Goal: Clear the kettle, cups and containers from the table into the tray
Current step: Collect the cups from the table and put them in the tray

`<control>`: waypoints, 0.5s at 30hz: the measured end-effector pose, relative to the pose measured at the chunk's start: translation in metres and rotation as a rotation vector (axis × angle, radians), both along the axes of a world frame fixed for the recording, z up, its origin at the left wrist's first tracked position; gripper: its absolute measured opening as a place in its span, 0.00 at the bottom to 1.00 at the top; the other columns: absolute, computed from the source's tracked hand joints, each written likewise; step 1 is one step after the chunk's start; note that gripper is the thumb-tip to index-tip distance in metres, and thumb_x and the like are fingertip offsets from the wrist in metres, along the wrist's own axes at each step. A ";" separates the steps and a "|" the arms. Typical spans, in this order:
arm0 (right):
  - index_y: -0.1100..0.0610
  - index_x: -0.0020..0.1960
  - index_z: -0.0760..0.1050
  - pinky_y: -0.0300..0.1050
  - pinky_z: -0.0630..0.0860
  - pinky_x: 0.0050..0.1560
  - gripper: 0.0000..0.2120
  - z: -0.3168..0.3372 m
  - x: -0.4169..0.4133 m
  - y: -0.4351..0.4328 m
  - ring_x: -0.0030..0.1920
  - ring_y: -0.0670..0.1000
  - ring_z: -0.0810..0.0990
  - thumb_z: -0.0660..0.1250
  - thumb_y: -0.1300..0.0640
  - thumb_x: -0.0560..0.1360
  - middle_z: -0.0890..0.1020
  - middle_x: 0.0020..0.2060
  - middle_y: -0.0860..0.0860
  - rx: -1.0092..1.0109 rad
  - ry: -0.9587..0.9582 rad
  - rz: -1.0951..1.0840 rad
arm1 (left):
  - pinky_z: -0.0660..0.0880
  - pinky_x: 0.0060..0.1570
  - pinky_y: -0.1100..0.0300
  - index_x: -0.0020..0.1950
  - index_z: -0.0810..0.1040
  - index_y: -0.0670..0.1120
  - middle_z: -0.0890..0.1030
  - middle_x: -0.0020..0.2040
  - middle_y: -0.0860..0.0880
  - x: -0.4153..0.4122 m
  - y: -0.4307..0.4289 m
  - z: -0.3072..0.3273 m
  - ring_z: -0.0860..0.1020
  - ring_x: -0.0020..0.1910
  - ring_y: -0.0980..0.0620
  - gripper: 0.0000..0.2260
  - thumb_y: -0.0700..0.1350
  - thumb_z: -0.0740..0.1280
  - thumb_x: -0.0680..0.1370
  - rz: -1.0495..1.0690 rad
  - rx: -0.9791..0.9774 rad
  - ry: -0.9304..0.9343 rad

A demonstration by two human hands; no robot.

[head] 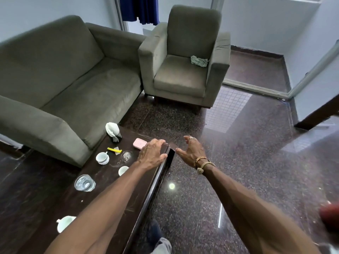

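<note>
Surfaces: mostly gloss.
Table [106, 180] dark polished wood (dusty smears); floor [238, 162] speckled stone, mirror-glossy; sofa [73, 85] matt woven cloth; cup [102, 157] glazed white ceramic; tumbler [84, 182] clear glass.

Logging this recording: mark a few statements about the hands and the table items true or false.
1. The left hand rests on the table near its far corner. True.
2. The right hand holds a cup. False: it is open above the floor and holds nothing.
3. A clear glass stands on the table. True.
4. The pink case lies on the armchair. False: it lies on the table; a checked cloth lies on the armchair.
</note>
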State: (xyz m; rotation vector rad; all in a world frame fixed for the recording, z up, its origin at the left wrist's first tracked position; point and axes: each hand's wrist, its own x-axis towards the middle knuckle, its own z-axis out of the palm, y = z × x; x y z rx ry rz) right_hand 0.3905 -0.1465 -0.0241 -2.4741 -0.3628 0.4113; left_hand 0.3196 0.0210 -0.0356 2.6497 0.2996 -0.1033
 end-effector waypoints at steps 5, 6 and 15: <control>0.55 0.73 0.67 0.51 0.74 0.64 0.33 -0.002 0.038 0.041 0.65 0.55 0.76 0.71 0.45 0.72 0.74 0.68 0.54 -0.042 0.020 0.036 | 0.74 0.60 0.51 0.69 0.72 0.48 0.77 0.61 0.45 0.033 0.040 -0.003 0.77 0.60 0.45 0.24 0.52 0.70 0.75 0.022 -0.015 0.002; 0.55 0.73 0.67 0.51 0.74 0.64 0.33 0.000 0.045 0.050 0.64 0.55 0.76 0.71 0.46 0.72 0.74 0.67 0.54 -0.037 0.015 0.038 | 0.74 0.60 0.51 0.69 0.72 0.48 0.76 0.61 0.46 0.039 0.049 -0.001 0.77 0.60 0.45 0.24 0.52 0.70 0.75 0.029 -0.014 0.005; 0.56 0.73 0.67 0.48 0.73 0.66 0.34 0.028 0.101 0.128 0.65 0.55 0.75 0.72 0.47 0.71 0.75 0.67 0.55 0.016 -0.021 0.086 | 0.74 0.60 0.51 0.68 0.73 0.48 0.77 0.61 0.45 0.077 0.126 0.020 0.77 0.60 0.45 0.23 0.52 0.71 0.74 0.133 -0.002 -0.045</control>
